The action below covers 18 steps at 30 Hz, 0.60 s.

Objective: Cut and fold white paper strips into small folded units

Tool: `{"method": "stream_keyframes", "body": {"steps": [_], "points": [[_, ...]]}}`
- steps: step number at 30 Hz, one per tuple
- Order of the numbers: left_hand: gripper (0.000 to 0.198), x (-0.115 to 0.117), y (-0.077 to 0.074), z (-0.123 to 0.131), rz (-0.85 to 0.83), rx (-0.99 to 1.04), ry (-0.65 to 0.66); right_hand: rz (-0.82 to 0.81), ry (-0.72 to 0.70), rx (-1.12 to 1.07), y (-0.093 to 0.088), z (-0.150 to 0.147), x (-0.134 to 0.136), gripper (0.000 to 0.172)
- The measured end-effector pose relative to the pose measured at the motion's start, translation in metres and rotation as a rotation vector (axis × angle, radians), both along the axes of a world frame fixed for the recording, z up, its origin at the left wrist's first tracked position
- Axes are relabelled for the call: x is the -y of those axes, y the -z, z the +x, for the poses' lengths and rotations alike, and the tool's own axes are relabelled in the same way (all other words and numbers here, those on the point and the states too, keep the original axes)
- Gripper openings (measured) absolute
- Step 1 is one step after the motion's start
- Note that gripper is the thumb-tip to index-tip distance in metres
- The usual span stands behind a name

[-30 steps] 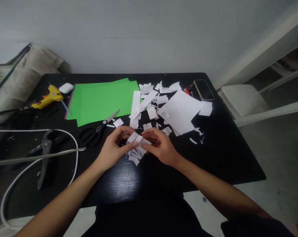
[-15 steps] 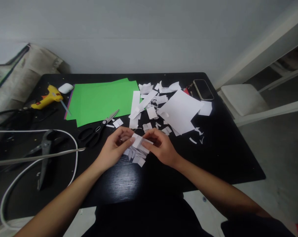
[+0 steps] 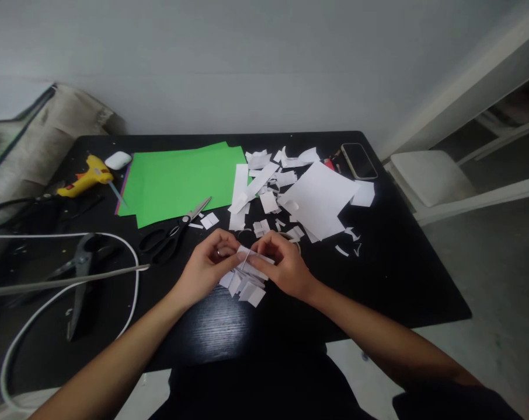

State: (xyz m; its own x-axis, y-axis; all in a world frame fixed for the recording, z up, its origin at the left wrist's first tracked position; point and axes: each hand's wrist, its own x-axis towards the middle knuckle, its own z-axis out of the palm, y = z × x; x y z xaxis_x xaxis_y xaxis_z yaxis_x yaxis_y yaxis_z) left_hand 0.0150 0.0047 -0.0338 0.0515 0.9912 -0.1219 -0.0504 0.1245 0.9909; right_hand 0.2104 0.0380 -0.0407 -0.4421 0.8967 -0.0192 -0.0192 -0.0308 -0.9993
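Low over the front middle of the black table [image 3: 378, 280], my left hand [image 3: 209, 262] and my right hand [image 3: 286, 262] pinch a cluster of folded white paper pieces [image 3: 246, 283] between them. Both thumbs press on the top folds, and the fingers behind are partly hidden by the paper. Several small squares fan out below the thumbs toward me. Just beyond my hands lie small creased paper squares [image 3: 261, 227]. Black-handled scissors [image 3: 174, 230] rest open to the left of my left hand, their tips on green paper sheets [image 3: 181, 181].
White paper scraps [image 3: 268, 201] and a larger white sheet [image 3: 321, 201] cover the back middle. A phone [image 3: 359, 161] lies at the back right. At left are a yellow glue gun [image 3: 87, 177], a white case [image 3: 118, 160], pliers [image 3: 81, 280] and a looping white cable [image 3: 135, 291].
The paper cluster has tilted and sits slightly lower, with its top folds pressed closer between the thumbs. Both hands have shifted a little toward me. The other things lie as before.
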Motion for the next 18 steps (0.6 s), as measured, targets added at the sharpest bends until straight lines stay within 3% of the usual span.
{"method": "stream_keyframes", "body": {"steps": [6, 10, 13, 18], "points": [[0.02, 0.0013, -0.0022, 0.0007, 0.07, -0.073, -0.03, 0.156, -0.071, 0.072, -0.003, 0.0033, -0.0009, 0.005], [0.015, 0.0033, -0.0027, 0.0017, 0.129, -0.114, -0.037, 0.205, -0.045, 0.103, -0.0044, 0.0031, -0.0002, 0.012], [0.014, 0.0049, -0.0027, 0.002, 0.153, -0.13, -0.044, 0.146, -0.028, 0.132, -0.0021, 0.002, 0.0011, 0.015], [0.014, 0.0043, -0.0052, -0.0001, 0.106, -0.129, -0.107, -0.023, 0.002, -0.021, 0.001, 0.0007, 0.0001, 0.024]]}}
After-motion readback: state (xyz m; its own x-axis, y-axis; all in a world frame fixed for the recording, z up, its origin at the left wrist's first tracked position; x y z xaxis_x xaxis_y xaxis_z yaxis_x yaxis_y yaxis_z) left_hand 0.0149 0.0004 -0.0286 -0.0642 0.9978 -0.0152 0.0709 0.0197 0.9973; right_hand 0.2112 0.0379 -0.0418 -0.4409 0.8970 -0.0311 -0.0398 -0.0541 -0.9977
